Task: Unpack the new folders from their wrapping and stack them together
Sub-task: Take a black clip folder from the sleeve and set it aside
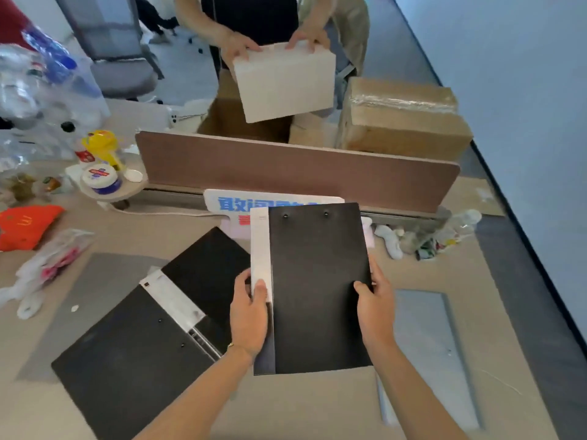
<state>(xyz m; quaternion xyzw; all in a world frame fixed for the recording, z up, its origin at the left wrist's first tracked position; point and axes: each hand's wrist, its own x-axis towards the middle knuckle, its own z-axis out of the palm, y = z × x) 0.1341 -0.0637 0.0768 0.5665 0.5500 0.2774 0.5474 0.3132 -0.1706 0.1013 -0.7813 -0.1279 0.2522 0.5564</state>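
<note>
Both hands grip a black folder [317, 287] at centre frame, left hand [249, 315] on its white spine label, right hand [374, 309] on the opposite edge. Best squared over the black folders [133, 354] lying lower left on the desk [286, 404], edges aligned before release.

A black folder [317, 287] with a white spine strip and two rivets is held upright above the desk [317, 408]; left of it, an opened black folder [143, 344] lies flat on the desk
</note>
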